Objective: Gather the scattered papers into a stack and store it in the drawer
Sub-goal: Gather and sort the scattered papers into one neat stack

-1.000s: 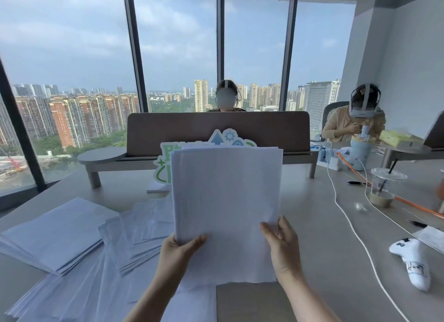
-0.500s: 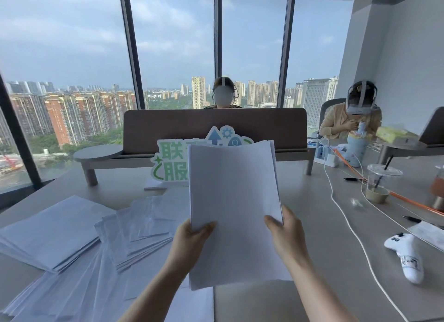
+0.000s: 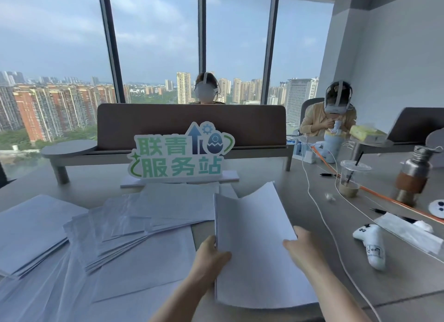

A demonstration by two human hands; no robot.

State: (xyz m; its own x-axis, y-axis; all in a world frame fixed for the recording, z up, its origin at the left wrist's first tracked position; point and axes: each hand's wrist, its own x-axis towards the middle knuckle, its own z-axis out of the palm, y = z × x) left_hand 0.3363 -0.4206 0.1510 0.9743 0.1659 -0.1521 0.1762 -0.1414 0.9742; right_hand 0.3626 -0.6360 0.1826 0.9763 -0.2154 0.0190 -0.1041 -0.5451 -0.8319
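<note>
I hold a stack of white papers (image 3: 254, 245) tilted low over the grey table (image 3: 336, 237), its far edge pointing away from me. My left hand (image 3: 211, 257) grips the stack's left edge and my right hand (image 3: 300, 245) grips its right edge. Loose white sheets (image 3: 149, 216) lie fanned out across the table to the left of the stack. A separate neat pile of paper (image 3: 33, 230) rests at the far left. No drawer is in view.
A green and white sign (image 3: 180, 158) stands behind the papers, before a brown divider (image 3: 192, 122). To the right lie a white cable (image 3: 319, 216), a white controller (image 3: 372, 245), a plastic cup (image 3: 352, 177), a metal bottle (image 3: 414, 172). Two people in headsets sit beyond.
The stack went from upright in front of my view to tilted down low over the table, slightly to the right. The sign behind it is now uncovered. Both hands kept their grip.
</note>
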